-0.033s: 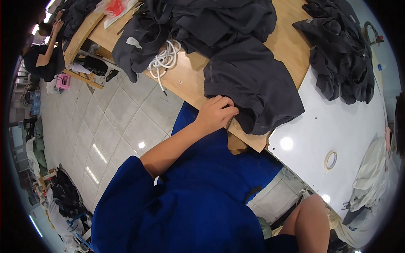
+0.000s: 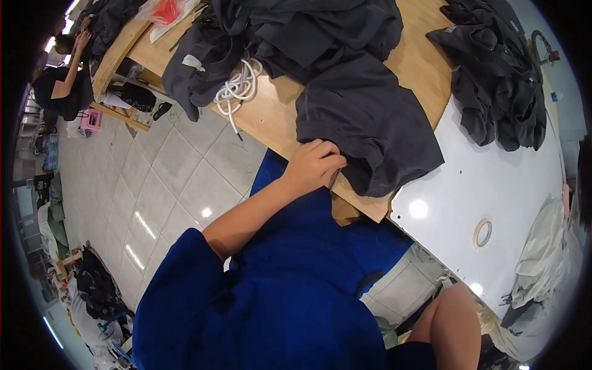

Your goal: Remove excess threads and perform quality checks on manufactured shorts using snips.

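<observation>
1. The left hand [image 2: 316,163], in the head view, has its fingers curled inward at the gathered edge of a dark grey garment [image 2: 376,114]; the fingertips are hidden, so one cannot tell whether they pinch the cloth.
2. The right arm [image 2: 453,324] is bent at the lower right; its hand lies outside the picture, and its state cannot be told.
3. The garment lies at the near edge of the wooden tabletop [image 2: 422,68], its open end toward the person and one corner reaching over toward the white tabletop [image 2: 435,185].
4. Behind it, and touching it, a heap of dark cloth [image 2: 327,31] spreads across the wood.
5. To the left, a tangled white cord [image 2: 237,92] lies beside the heap, one end hanging past the edge.
6. On the right, a second dark pile [image 2: 499,80] rests partly on the white surface; a roll of tape [image 2: 476,237] lies nearer the person, with pale cloth [image 2: 539,265] at the far right.
7. At the upper left, another person [image 2: 52,89] reaches toward dark fabric [image 2: 114,28], near a pink stool [image 2: 92,121] on the tiled floor [image 2: 166,179].
</observation>
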Tool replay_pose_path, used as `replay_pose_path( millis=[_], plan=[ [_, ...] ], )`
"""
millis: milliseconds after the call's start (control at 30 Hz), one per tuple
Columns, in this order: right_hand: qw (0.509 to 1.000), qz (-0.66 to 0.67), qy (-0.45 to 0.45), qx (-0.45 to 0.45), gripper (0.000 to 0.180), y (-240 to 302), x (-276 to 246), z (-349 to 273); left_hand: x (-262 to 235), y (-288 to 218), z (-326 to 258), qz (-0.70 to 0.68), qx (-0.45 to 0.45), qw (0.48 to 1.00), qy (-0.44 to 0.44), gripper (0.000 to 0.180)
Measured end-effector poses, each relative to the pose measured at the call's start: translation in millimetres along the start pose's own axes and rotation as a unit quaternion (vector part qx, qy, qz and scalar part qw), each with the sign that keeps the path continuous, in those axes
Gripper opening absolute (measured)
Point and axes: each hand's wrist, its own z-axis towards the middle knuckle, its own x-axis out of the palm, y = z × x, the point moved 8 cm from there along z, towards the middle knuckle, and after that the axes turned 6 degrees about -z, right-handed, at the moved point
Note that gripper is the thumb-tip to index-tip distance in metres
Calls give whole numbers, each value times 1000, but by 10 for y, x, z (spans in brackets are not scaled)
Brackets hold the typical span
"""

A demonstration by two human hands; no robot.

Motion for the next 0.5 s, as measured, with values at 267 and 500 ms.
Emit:
replay_pose_path(
  millis=[267,500],
  plan=[
    [999,30,-16,18,28,-350,-82,92,-52,8,66,-4,-6,999,33,15],
    [824,255,-493,113,28,-981,-555,-1522,-105,135,43,-117,-49,990,62,9]
  ],
)
